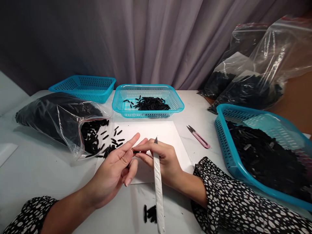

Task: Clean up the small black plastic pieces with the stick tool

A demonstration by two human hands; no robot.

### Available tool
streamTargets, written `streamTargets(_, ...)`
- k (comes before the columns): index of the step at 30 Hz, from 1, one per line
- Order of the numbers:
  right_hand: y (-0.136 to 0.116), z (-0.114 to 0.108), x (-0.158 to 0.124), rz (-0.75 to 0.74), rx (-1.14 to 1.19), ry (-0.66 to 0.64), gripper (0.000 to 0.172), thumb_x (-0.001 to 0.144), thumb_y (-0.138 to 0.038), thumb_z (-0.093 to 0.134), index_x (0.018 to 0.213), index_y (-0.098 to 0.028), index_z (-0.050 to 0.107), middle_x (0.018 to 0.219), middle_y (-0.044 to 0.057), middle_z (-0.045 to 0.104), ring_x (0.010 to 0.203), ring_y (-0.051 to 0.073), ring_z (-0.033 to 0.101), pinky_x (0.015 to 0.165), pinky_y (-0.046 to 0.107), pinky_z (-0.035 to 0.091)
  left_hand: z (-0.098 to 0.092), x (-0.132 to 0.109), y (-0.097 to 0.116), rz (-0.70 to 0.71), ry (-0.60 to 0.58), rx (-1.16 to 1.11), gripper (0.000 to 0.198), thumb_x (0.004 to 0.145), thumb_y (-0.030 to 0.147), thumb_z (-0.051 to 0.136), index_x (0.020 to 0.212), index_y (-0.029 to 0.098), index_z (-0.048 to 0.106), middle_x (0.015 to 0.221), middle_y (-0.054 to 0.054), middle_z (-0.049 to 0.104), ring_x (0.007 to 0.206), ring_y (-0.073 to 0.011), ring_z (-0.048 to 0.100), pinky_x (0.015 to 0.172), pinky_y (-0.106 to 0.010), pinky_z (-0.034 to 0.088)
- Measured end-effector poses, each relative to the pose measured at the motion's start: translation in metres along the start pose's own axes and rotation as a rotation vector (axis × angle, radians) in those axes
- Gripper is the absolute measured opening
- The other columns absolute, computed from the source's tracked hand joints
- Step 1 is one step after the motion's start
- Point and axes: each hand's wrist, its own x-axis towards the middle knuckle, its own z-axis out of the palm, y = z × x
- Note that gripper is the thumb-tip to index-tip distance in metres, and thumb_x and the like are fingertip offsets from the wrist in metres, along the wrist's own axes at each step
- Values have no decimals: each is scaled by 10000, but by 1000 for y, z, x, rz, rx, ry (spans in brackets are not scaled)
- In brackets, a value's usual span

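Above the white sheet of paper (159,130) at the middle of the table (36,172), the two hands meet fingertip to fingertip around a small black piece (136,151). The left hand (114,172) pinches this piece at its finger ends, the index finger stretched forward and the other fingers curled loosely under. The right hand (167,159) is closed around a knife (158,182) whose handle is wrapped in white; the dark blade tip points away from the person, and the right fingertips touch the piece from the other side. Just left of the hands, loose black pieces (114,141) spill from an open plastic bag (60,120). Beyond the sheet stands a blue basket (146,114) holding a few such pieces, and a large blue basket (222,139) at the right is well filled. Pink thread snips (198,137) lie between the sheet and that basket. A small heap of black pieces (151,213) lies near the table edge, beside the knife handle.
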Motion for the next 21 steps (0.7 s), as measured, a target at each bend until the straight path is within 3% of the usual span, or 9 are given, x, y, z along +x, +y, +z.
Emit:
streamTargets(3,-1,-2,1,33,18,26,93,921,-251,695,976,-249,770,762,26,720,632,168,613,609,327,513,-1,0,2,25,29,-1,531,906,374,694,1418,329,563,492,80,538,470,-86,324,757,-238,427)
streamTargets(6,-1,-4,2,84,69,65,68,889,-277,739,929,-249,786,683,9,689,610,171,600,604,327,498,-5,3,5,89,184,24,312,927,345,668,1232,280,685,676,37,646,514,-70,382,679,-203,414)
streamTargets(9,-1,-6,3,152,134,91,84,862,-320,769,882,-242,795,688,16,707,612,171,604,598,324,479,-8,8,7,116,301,12,147,933,228,628,1052,204,712,865,-12,706,630,-83,489,626,-194,417)
streamTargets(12,0,-8,3,182,161,95,119,856,-361,771,848,-245,797,700,21,723,613,172,607,599,325,475,-8,10,6,122,280,6,225,882,104,627,1080,190,689,996,-46,737,812,-118,602,730,-212,483)
streamTargets(14,0,-8,2,188,170,89,130,853,-372,772,838,-246,798,693,20,723,609,171,608,604,328,481,-8,9,4,151,245,17,235,874,133,667,1102,191,673,1056,-61,746,929,-145,647,845,-239,507)
streamTargets(17,1,-8,1,209,201,86,127,857,-368,770,850,-244,797,718,28,739,629,178,634,623,334,497,-8,8,3,169,215,20,268,830,231,771,1070,203,654,944,-39,762,885,-167,697,863,-276,533)
streamTargets(21,4,-8,0,249,237,88,155,866,-381,754,809,-237,771,725,24,736,642,174,632,614,317,497,-10,8,5,134,200,63,254,798,315,812,965,178,679,776,-29,747,648,-137,668,590,-222,501)
